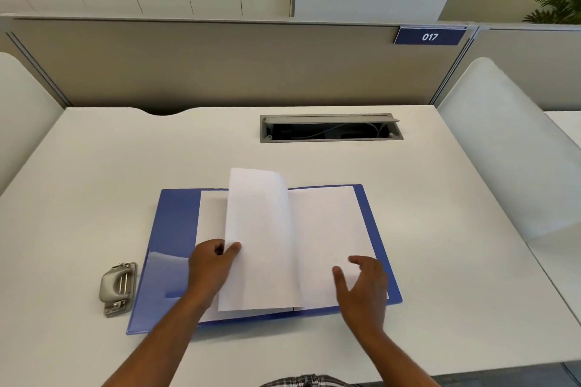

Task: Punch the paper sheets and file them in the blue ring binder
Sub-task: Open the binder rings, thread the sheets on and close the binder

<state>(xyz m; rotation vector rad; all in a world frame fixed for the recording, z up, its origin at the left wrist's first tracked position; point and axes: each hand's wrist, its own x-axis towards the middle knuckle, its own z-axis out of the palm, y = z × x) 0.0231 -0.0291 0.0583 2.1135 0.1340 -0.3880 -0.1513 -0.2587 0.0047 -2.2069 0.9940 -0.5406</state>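
Observation:
The blue ring binder (171,229) lies open flat on the white desk, with white paper sheets (327,229) on its right half. My left hand (210,267) pinches the left edge of a raised white sheet (257,239) that arches over the binder's spine, with more paper lying beneath it on the left half. My right hand (364,286) hovers over the lower right of the sheets, fingers spread and holding nothing. The rings are hidden under the paper.
A grey metal hole punch (118,287) sits on the desk (94,182) just left of the binder. An open cable tray (330,130) is set into the desk behind it. Beige partitions and white side panels (509,148) enclose the desk.

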